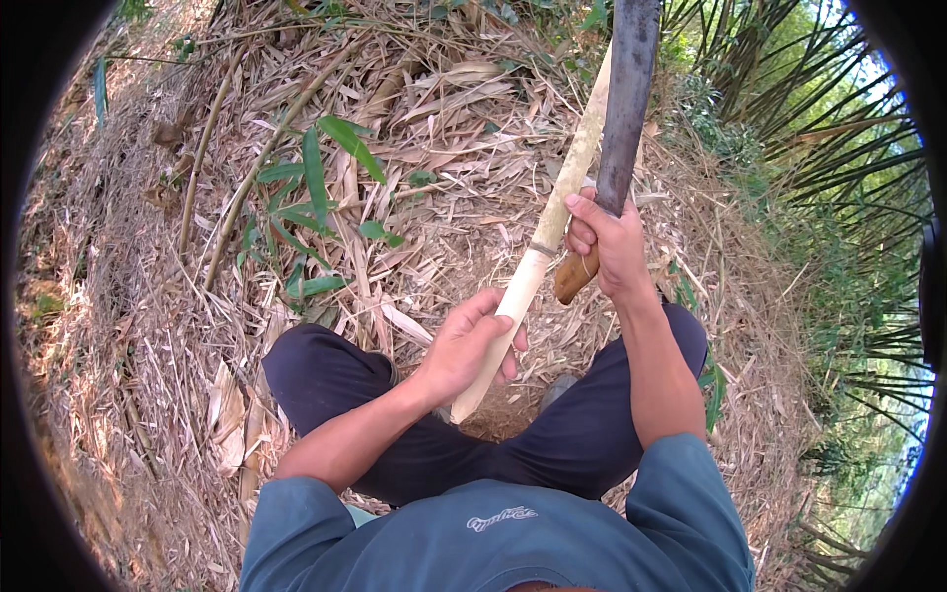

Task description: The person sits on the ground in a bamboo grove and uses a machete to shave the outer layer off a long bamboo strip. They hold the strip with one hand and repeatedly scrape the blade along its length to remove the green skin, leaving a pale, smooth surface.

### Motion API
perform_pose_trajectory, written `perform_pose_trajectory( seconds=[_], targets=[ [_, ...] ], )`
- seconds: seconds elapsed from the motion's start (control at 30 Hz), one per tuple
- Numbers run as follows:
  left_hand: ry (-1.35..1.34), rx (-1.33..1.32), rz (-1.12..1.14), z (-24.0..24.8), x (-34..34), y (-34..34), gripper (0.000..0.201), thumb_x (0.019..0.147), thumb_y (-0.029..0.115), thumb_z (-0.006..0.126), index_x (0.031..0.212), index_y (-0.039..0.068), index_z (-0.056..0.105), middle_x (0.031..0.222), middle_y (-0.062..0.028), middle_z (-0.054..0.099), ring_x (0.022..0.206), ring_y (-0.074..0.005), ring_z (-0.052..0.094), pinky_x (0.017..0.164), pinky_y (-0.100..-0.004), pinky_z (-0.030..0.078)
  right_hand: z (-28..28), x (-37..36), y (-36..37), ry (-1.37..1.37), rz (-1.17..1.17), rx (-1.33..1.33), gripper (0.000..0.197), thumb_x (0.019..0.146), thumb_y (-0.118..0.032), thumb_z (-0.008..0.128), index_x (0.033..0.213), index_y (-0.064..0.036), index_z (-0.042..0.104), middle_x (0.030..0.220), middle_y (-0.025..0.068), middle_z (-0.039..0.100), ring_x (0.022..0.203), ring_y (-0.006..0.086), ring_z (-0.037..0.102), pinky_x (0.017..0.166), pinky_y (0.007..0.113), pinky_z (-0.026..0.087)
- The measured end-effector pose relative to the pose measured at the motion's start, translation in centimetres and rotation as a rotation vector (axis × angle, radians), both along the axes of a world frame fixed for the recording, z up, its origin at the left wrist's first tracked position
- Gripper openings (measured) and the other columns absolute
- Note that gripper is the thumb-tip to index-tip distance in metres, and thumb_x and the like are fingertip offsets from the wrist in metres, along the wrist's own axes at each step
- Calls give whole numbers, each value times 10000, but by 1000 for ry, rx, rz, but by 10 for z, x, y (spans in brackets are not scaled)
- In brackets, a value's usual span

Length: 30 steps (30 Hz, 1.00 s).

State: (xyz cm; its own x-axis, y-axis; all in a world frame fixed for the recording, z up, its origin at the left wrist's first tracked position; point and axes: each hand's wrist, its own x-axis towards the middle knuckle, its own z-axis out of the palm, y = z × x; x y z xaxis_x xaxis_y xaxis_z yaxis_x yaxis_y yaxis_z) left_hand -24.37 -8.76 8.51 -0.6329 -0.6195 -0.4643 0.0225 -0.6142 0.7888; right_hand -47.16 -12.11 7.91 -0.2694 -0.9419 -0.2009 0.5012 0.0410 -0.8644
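Note:
My left hand [472, 345] is closed around the lower part of a pale split bamboo strip [523, 281], with the thumb on top. The strip slants up and away to the right, with a darker node ring near its middle. My right hand [610, 240] grips a machete [629, 104] by its brown wooden handle [575, 276]. The dark, broad blade points away from me and runs past the top edge of the picture. It lies close along the right side of the strip; whether the two touch is unclear. My right fingertips are beside the strip.
Dry bamboo leaves [434, 148] and husks cover the ground. A green leafy shoot [314, 173] and thin fallen stalks [247, 192] are at the left. Bamboo stems [789, 99] slant in at the far right. My bent knees [321, 370] frame the space below my hands.

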Motion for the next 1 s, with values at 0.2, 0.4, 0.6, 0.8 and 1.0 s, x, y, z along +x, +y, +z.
perform_pose_trajectory(
  seconds=[0.2, 0.4, 0.6, 0.8, 1.0],
  targets=[
    [-14, -32, -6, 1, 0, 3, 211, 1014, 142, 447, 1185, 42, 517, 725, -51, 596, 550, -136, 584, 528, -267, 504, 2, 2, 2, -11, 17, -2, 183, 890, -61, 741, 920, -82, 562, 681, -58, 494, 527, 33, 440, 466, 208, 358],
    [-523, -999, 79, -4, -4, 16, 296, 961, 74, 574, 1240, -23, 579, 729, -116, 589, 599, -227, 618, 548, -346, 490, 4, 3, 1, -7, 46, 26, 215, 895, -151, 771, 888, -90, 566, 647, -64, 472, 519, 36, 434, 464, 210, 358],
    [-711, -1202, 48, 2, -3, 12, 501, 904, 53, 636, 1398, 56, 556, 805, -141, 600, 629, -306, 618, 558, -422, 484, 2, 2, -1, 21, -10, 87, 267, 904, -268, 776, 913, -59, 609, 601, -75, 432, 497, 40, 411, 480, 220, 364],
    [-823, -1350, 3, 5, -4, 10, 534, 883, 96, 670, 1406, 112, 558, 800, -125, 533, 600, -322, 621, 514, -455, 504, 2, 0, -2, 7, -18, 107, 335, 945, -296, 721, 1036, 26, 695, 575, -91, 406, 481, 48, 411, 512, 247, 397],
    [-713, -1216, 43, 4, -4, 7, 530, 919, 137, 671, 1417, 59, 506, 859, -122, 596, 608, -264, 602, 546, -417, 481, 3, 0, -3, -53, -7, 98, 328, 959, -269, 701, 1056, 44, 696, 567, -92, 398, 486, 47, 414, 519, 253, 395]
  ],
)
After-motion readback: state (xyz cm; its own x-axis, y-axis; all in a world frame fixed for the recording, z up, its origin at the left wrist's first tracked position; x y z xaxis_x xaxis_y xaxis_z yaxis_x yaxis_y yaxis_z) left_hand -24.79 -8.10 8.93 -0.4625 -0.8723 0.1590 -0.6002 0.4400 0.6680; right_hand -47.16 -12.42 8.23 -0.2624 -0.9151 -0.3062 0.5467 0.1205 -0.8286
